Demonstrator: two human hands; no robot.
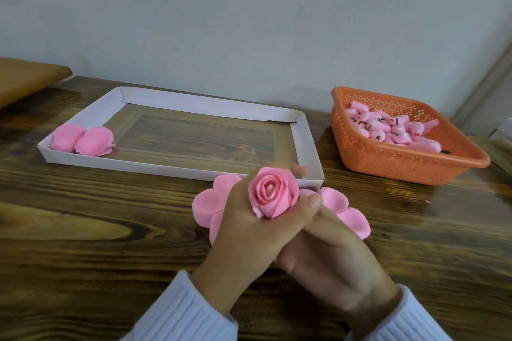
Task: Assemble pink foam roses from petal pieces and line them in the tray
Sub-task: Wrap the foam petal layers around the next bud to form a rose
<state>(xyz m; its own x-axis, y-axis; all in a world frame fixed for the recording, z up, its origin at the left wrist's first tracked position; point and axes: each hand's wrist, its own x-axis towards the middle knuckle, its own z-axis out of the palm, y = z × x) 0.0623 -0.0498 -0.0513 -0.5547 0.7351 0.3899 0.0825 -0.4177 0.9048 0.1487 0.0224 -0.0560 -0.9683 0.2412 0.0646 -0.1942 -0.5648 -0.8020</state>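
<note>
Between the curled fingers (297, 170) of the left hand (243, 232) and the pressing thumb of the right hand (332, 252), a pink foam rose (273, 192) stands upright, gripped from both sides. Petal pieces (206, 206) fan out beneath the knuckles, apparently held too. Beyond the fingers, far left, two finished roses (83, 141) lie in the tray (171, 167).

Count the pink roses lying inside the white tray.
2, both in the tray: first rose in its left corner, second rose touching its right side. None seem hidden.
</note>
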